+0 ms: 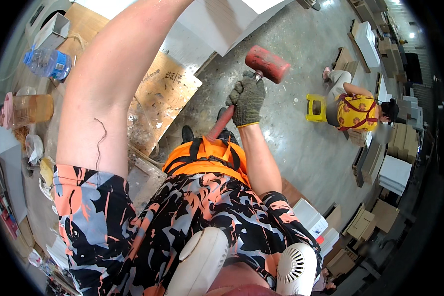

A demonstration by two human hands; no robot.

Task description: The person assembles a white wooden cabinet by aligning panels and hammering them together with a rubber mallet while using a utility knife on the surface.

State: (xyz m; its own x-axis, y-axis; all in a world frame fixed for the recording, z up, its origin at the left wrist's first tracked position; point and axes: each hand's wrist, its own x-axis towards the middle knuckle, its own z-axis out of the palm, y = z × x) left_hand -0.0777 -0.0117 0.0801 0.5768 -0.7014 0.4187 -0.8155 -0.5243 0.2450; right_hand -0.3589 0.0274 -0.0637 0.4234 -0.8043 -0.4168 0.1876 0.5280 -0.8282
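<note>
My right hand (248, 101), in a dark grey knitted glove with a yellow cuff, is closed around the handle of a mallet. The mallet (267, 64) has a scuffed red head, raised over the concrete floor, and its red handle slants back toward my waist. My bare left arm (108, 64) reaches up past the upper edge of the picture, so its hand is hidden. Below that forearm lies a large pale panel piece (197, 22) with white faces. An orange apron or bag (202, 160) with black straps hangs at my waist.
A stained wooden board (165, 91) tops the bench in front. On the left stand a clear water bottle (48, 62) and a pink-lidded jar (32, 109). A person in yellow (357, 111) is by a yellow stool (315, 107) at right, near stacked panels (395, 173).
</note>
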